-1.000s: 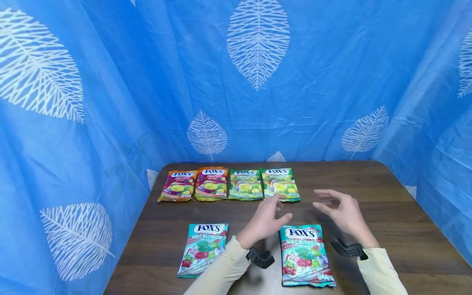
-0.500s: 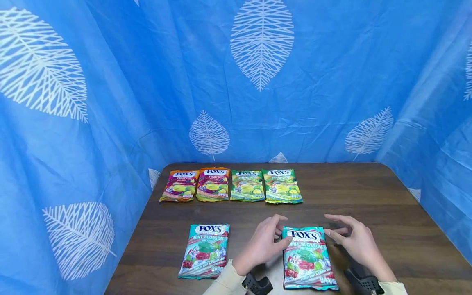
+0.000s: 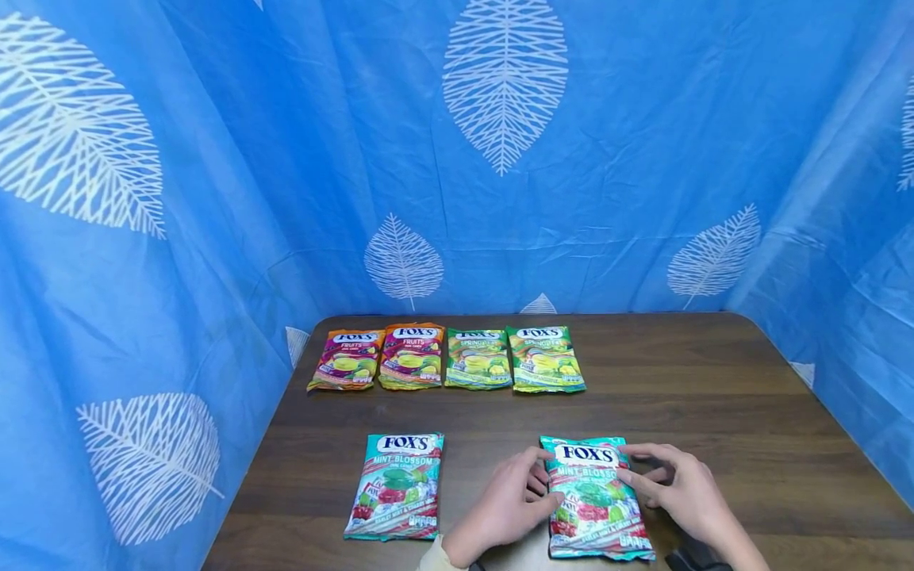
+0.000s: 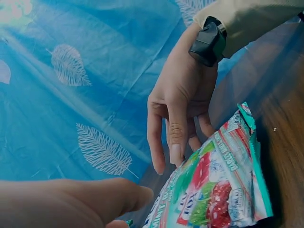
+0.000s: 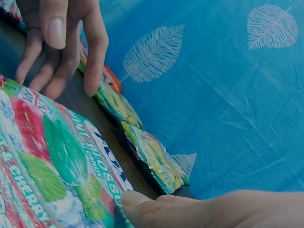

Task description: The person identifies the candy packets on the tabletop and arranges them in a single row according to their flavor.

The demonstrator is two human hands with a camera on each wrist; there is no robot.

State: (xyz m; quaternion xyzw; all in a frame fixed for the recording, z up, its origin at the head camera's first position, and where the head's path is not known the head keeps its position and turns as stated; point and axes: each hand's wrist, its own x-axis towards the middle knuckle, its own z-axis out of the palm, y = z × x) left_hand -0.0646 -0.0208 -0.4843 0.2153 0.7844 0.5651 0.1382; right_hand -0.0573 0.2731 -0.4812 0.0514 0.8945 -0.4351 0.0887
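A teal Fox's Mint Blossom candy bag (image 3: 593, 500) lies face up at the table's front, between both hands. Along its left edge is my left hand (image 3: 503, 500), thumb just over the edge and fingers loosely bent beside it. My right hand (image 3: 678, 484) is at the upper right edge, its thumb and index fingertip overlapping the bag in the head view. In the left wrist view, the right fingers (image 4: 175, 142) reach down loosely at the bag's side. The right wrist view has the left fingers (image 5: 71, 61) at the bag's other edge, not curled round it.
Another Mint Blossom bag (image 3: 396, 488) lies to the left. Along the back of the brown table (image 3: 678, 357) is a row: two orange-purple Fruits candy bags (image 3: 412, 357) and two green candy bags (image 3: 546, 361). A blue leaf-print curtain (image 3: 571, 238) surrounds the table's back and sides.
Both hands have come down and toward the person, from above the bag's top to its two sides. The bags have stayed where they were.
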